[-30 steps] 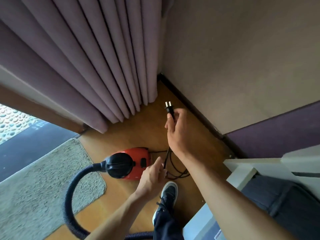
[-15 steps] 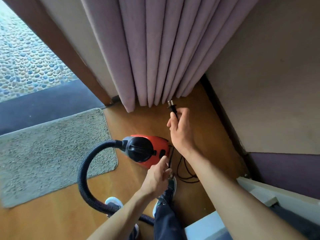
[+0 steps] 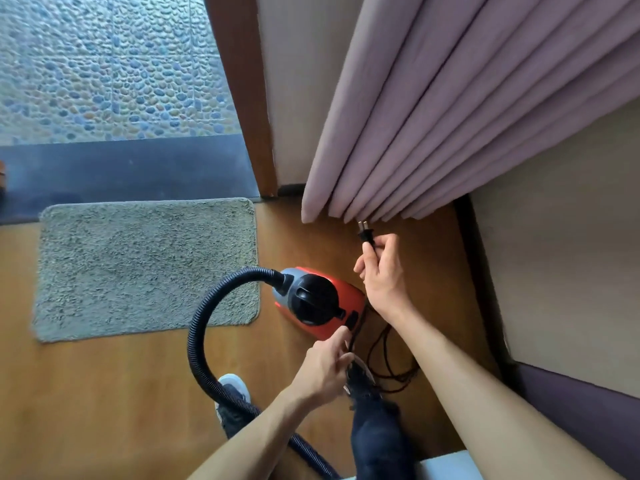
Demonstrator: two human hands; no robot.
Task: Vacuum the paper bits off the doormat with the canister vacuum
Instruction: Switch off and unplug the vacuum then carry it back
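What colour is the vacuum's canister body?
Red-orange, with a black top, on the canister vacuum; seen in the head view.

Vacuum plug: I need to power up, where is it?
Head view, right of centre: the right hand pinches the plug, prongs toward the curtain hem, beyond the red canister vacuum.

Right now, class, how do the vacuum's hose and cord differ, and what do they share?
The hose is thick and ribbed; the cord is thin and smooth. The hose arches from the vacuum's front; the cord loops on the floor beside it. No hand touches the hose; the left hand pinches the cord, the right hand its plug. Both are dark and join the vacuum.
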